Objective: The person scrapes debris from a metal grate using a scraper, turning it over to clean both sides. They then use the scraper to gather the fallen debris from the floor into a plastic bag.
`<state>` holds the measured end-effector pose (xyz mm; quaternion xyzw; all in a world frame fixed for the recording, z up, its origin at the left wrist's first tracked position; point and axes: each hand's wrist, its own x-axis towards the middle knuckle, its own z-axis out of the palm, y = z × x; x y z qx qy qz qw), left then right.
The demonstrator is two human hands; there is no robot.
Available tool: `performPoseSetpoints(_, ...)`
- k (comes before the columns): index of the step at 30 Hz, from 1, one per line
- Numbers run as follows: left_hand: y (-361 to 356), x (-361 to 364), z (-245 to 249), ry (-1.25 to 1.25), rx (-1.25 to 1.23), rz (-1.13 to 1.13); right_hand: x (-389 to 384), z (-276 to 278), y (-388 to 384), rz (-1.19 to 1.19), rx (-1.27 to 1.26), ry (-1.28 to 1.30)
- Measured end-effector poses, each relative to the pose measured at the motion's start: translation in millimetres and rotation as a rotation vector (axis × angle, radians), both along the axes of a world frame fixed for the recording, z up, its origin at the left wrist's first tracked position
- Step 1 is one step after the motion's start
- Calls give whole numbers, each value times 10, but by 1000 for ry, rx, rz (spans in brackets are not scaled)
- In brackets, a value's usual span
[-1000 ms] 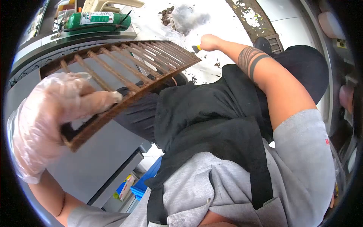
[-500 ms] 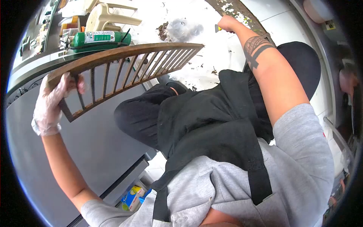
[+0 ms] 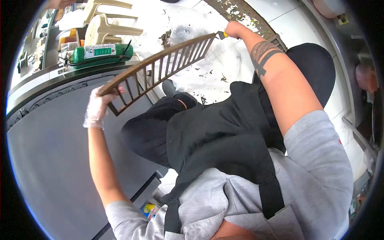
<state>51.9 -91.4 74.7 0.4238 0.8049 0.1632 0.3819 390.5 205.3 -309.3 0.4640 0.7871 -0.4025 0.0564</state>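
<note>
My left hand point(image 3: 96, 110), in a clear plastic glove, is wrapped round the near end of a long brown, rusty-looking slatted grate point(image 3: 154, 59). The grate is held up at a slant, its far end reaching toward my right hand point(image 3: 235, 30). That hand is bare and closed on a scraper point(image 3: 221, 35) with a yellow handle and a short dark blade. The blade lies right by the grate's far end and overlaps it in this view. Most of the handle is hidden in my fist.
Below my right hand, a white plastic sheet point(image 3: 200, 78) with dark scraps covers the floor. A dirty floor channel point(image 3: 244, 16) runs at the top. A green fire extinguisher point(image 3: 100, 53) lies at left near beige plastic chairs point(image 3: 98, 30). Another person's hand point(image 3: 59, 3) shows at the top left.
My left hand has moved right and down with the grate, whose far end has risen toward the scraper. My right hand has shifted slightly left. Another person's hand has appeared at the top left.
</note>
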Motion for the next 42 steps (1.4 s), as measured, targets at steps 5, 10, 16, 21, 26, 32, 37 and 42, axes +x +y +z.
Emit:
performPoseSetpoints(5, -169, -421, -248, -109, 91, 147, -8, -13, -151, -301, -273, -12)
performPoseSetpoints(10, -381, -630, -337, -95, 33, 126, -96, -388, -102, -240, 86, -43)
performPoseSetpoints(16, -527, -708, -571, -27, 25, 109, -337, -73, 347, -276, 28, -130)
performPoseSetpoints(21, -608, -772, -713, 4, 27, 124, -232, 340, 490, -138, 7, -121)
performPoseSetpoints(26, -623, -795, -700, 43, 59, 87, -406, 207, 683, 36, -7, -212)
performPoseSetpoints(32, -613, -782, -726, -35, 105, 144, -425, -862, 731, 442, 287, -46)
performPoseSetpoints(37, -587, -765, -705, -42, 67, 186, -362, -560, 536, 1, 9, 21)
performPoseSetpoints(42, -605, -724, -713, -66, 107, 195, -376, -768, 1068, 733, 534, 95)
